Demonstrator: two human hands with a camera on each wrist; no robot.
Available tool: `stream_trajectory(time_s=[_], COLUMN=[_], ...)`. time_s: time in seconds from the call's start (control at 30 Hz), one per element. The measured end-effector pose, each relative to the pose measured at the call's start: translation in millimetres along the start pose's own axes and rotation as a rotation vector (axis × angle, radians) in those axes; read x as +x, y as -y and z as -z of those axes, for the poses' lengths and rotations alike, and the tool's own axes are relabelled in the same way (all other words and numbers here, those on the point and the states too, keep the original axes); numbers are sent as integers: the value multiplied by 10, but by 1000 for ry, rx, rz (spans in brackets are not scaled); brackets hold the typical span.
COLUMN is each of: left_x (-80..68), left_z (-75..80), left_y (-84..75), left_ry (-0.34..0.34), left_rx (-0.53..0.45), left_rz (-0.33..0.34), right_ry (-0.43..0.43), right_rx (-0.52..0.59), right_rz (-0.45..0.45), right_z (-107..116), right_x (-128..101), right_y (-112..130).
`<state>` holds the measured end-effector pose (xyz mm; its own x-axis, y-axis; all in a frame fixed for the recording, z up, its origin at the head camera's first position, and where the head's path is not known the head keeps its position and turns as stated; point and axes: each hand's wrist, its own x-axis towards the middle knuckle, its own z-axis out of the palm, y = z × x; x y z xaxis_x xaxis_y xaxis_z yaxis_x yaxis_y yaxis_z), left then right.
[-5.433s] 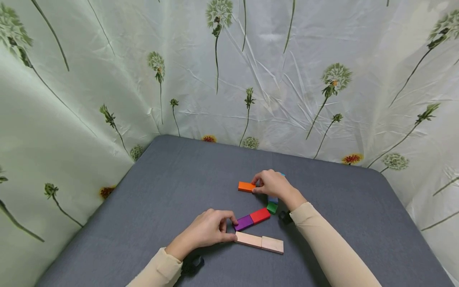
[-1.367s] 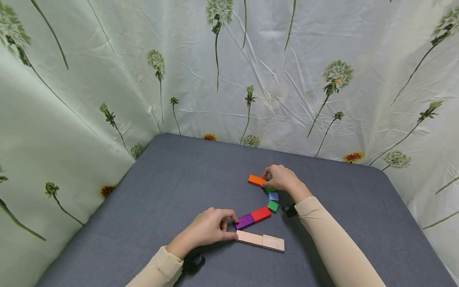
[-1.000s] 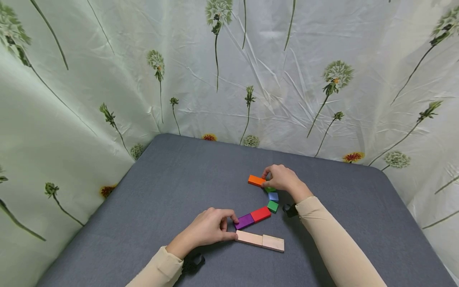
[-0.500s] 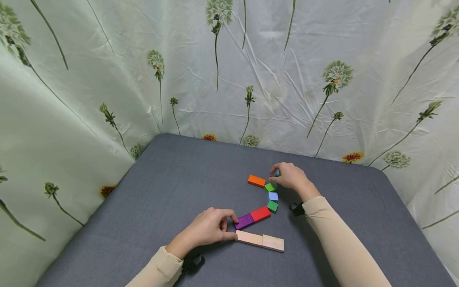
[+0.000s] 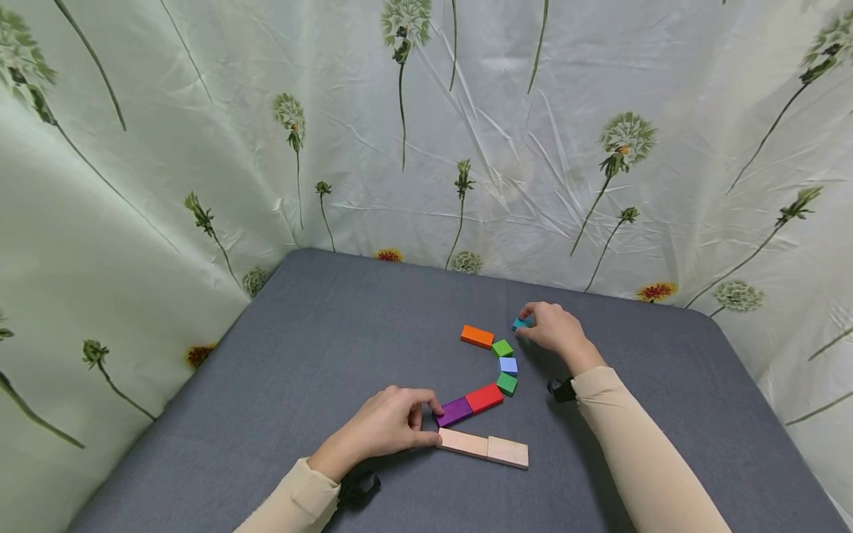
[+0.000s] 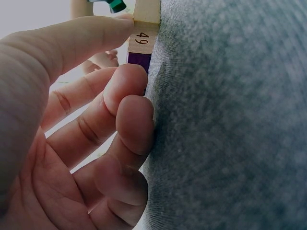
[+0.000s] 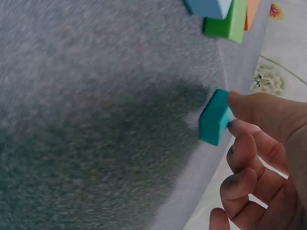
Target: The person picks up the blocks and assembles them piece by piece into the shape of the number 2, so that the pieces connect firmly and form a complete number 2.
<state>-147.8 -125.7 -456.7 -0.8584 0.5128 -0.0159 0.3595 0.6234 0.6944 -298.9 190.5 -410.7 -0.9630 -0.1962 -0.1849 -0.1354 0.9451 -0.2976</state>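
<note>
My right hand (image 5: 555, 329) pinches a small teal block (image 7: 214, 118) between thumb and index finger, over the grey cloth near the far side. My left hand (image 5: 393, 420) stays at the left ends of two rows, its thumb at a pale wooden block (image 5: 463, 443) and its index finger at a purple block (image 5: 455, 411). In the left wrist view the pale block's end, marked 49 (image 6: 142, 39), lies between them. A red block (image 5: 485, 398) continues the purple one. A dark green block (image 5: 506, 383), a blue block (image 5: 508, 366) and a light green block (image 5: 502, 348) curve up to an orange block (image 5: 477, 336).
A second pale block (image 5: 508, 452) lies end to end with the first one. The grey table (image 5: 346, 318) runs back to a hanging floral cloth (image 5: 373, 148). Each wrist wears a black camera mount, the right one (image 5: 562, 390) close over the table.
My right hand has moved the orange block rightward to the light green block and let go of it. It has shifted right to the teal block. My left hand stays put.
</note>
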Motion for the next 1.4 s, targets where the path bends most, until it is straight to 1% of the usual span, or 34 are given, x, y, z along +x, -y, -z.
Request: stream_trajectory(time_s=[0.17, 0.4, 0.57, 1.03, 1.27, 1.4], left_x=[2, -1, -2, -5, -2, 0], left_z=[-2, 3, 5, -3, -6, -5], left_y=[5, 1, -8, 3, 10, 11], left_ry=[-2, -1, -2, -1, -3, 1], left_rx=[4, 7, 5, 8, 10, 5], left_rz=[-1, 0, 1, 0, -5, -6], right_ry=[-22, -30, -37, -23, -12, -8], right_rx=[-7, -2, 7, 50, 63, 64], right_rz=[-23, -26, -28, -48, -79, -76], right_z=[-17, -41, -49, -90, -81, -77], right_x=[1, 23, 54, 177, 219, 245], right_y=[-55, -112, -104, 86, 211, 274])
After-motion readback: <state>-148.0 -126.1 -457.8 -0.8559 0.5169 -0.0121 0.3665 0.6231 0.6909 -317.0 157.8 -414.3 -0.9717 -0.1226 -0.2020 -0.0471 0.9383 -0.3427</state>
